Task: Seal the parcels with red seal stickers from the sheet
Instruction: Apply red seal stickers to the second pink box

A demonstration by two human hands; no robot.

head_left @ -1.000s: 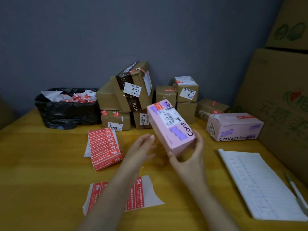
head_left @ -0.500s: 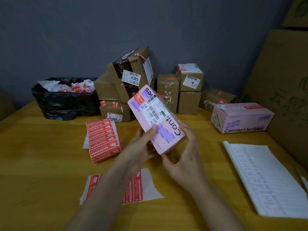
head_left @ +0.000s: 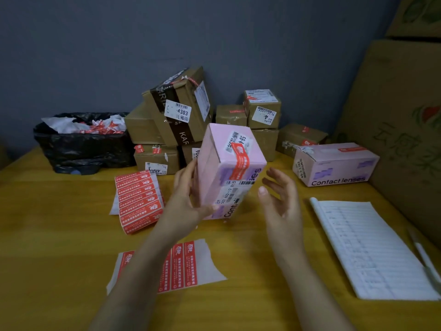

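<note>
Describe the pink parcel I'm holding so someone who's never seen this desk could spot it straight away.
On the yellow table, in front of the pile of brown cartons by the grey wall, the left hand holds a pink parcel. Unlike the other pink box lying flat to its right, it stands on end, with a red seal sticker folded over its top edge.

The left forearm point(head_left: 145, 263) covers part of the sticker sheet point(head_left: 185, 266); the pen point(head_left: 423, 258) at right is blurred.
</note>
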